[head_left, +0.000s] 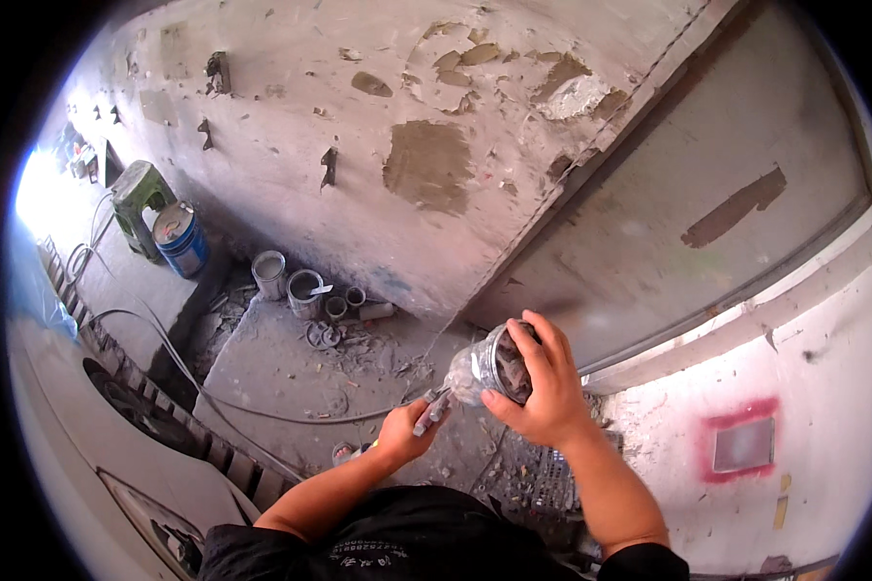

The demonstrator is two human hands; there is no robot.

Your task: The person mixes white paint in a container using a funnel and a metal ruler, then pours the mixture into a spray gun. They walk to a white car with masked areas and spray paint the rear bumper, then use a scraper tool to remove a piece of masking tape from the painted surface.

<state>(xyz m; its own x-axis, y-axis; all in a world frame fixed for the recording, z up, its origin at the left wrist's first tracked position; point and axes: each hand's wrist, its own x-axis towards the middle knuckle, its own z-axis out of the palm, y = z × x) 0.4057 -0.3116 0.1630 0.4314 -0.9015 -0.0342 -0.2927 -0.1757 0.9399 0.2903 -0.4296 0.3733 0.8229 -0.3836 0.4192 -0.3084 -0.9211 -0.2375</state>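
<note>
My left hand is closed around the grip of a grey-smeared spray gun; its small knobs stick out beside my fingers. Attached or pressed against its far side is a clear, paint-stained cup, tilted to the right with a dark, crusted round end. My right hand wraps this end from the right, fingers over the top and thumb below. The join between gun and cup is partly hidden. A grey hose runs across the floor toward my left hand.
Ahead stands a scuffed wall panel with brown patches. Open paint cans and scraps lie at its foot. A blue bucket stands by a green stool. A pale car is at left, a plastic crate near my right arm.
</note>
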